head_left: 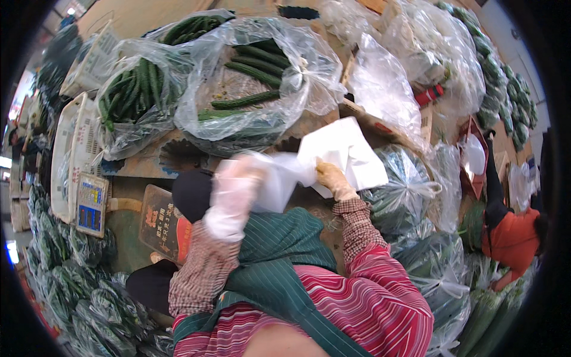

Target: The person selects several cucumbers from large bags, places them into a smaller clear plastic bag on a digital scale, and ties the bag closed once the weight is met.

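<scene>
My left hand (236,178), in a whitish glove, is blurred by motion above my lap. A thin white sheet (276,178), perhaps a plastic bag, trails from it toward my right hand and is blurred too. My right hand (332,180) wears a yellowish glove and grips the near edge of a stack of flat white sheets (345,149). Beyond both hands lies a large open clear plastic bag (196,98). Several dark green cucumbers (256,71) are in that bag. A green striped apron (285,236) covers my lap.
Another clear bag of cucumbers (138,89) stands left, beside a white plastic crate (67,156) and a scale display (91,205). Tied bags of green vegetables (401,183) lie right; wrapped vegetables (76,285) are piled lower left. A person in orange (513,241) bends at far right.
</scene>
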Tool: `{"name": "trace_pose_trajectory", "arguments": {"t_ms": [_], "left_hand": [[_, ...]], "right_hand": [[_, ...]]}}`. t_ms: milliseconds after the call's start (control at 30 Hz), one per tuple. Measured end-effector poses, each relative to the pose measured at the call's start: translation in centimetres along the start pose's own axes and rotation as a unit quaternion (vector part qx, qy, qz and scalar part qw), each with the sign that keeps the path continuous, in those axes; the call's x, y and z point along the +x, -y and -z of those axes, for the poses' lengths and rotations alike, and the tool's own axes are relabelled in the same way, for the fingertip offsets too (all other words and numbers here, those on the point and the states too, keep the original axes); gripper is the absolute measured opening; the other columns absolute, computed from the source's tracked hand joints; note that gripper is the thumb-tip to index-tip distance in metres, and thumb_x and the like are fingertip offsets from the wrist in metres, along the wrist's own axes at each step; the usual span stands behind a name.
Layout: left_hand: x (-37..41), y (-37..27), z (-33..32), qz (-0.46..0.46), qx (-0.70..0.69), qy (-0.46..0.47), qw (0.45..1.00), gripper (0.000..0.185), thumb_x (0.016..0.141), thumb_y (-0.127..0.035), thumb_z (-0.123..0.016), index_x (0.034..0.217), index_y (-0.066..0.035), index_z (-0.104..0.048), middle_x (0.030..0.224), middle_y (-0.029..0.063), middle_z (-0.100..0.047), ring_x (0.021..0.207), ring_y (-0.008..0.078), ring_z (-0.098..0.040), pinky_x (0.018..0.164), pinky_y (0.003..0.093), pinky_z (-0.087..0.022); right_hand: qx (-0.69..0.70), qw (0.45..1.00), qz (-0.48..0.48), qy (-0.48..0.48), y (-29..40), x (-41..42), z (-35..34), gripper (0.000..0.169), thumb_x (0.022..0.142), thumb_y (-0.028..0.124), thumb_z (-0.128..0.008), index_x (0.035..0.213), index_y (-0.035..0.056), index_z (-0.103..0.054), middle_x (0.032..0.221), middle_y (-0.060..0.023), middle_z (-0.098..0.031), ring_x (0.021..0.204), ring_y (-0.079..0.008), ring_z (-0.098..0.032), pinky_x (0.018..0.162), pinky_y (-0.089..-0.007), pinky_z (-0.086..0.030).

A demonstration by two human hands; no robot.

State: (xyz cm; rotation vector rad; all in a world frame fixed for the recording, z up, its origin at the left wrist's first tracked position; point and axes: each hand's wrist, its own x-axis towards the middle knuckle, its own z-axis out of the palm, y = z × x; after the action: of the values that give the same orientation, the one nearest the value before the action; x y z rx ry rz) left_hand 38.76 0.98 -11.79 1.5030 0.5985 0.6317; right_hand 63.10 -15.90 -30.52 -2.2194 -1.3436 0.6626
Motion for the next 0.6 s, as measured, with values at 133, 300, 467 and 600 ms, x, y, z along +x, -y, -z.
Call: {"name": "trace_pose_trajectory", "arguments": {"t_ms": [133,300,467,600], "left_hand": [[-2.3,-10.5,6.5,0.020,-0.229,-0.256,0.939,0.021,0.087,-0.013,-0.060,0.102,0.002,-0.059,0.093,0.0078,-0.064,0.082,0.0177,-0.063,0.074,0.0301,-0.054],[-8.7,-9.9,11.3,0.099,-0.242,-0.286,0.922,0.031,0.087,-0.016,-0.060,0.111,0.002,-0.056,0.100,0.0096,-0.064,0.084,0.0159,-0.063,0.073,0.0275,-0.054],[-15.3,-12.8,12.9,0.114,-0.231,-0.322,0.911,0.032,0.085,-0.011,-0.059,0.113,0.004,-0.055,0.101,0.0132,-0.064,0.084,0.0192,-0.064,0.074,0.0300,-0.053],[-22.1,-12.2,17.1,0.131,-0.158,-0.348,0.915,0.034,0.080,-0.007,-0.066,0.111,0.005,-0.057,0.100,0.0125,-0.064,0.082,0.0162,-0.064,0.072,0.0268,-0.052]], "right_hand": [[-0.070,0.989,-0.109,-0.065,1.5,2.9,-1.2,0.028,0.082,0.025,-0.048,0.085,0.0034,-0.066,0.085,-0.0203,-0.064,0.085,-0.0357,-0.060,0.077,-0.0441,-0.046],[0.261,0.953,0.140,-0.060,22.5,5.7,6.9,0.020,0.082,0.018,-0.059,0.082,-0.0013,-0.062,0.074,-0.0179,-0.060,0.068,-0.0343,-0.057,0.063,-0.0381,-0.044],[0.740,0.574,0.139,0.320,32.9,9.1,3.5,0.034,0.090,0.029,-0.051,0.103,-0.0015,-0.060,0.099,-0.0110,-0.064,0.090,-0.0209,-0.061,0.080,-0.0339,-0.049],[0.714,0.533,0.076,0.448,39.6,7.0,4.0,0.054,0.090,0.048,-0.045,0.087,-0.0037,-0.062,0.089,-0.0143,-0.065,0.083,-0.0220,-0.060,0.076,-0.0325,-0.047]]}}
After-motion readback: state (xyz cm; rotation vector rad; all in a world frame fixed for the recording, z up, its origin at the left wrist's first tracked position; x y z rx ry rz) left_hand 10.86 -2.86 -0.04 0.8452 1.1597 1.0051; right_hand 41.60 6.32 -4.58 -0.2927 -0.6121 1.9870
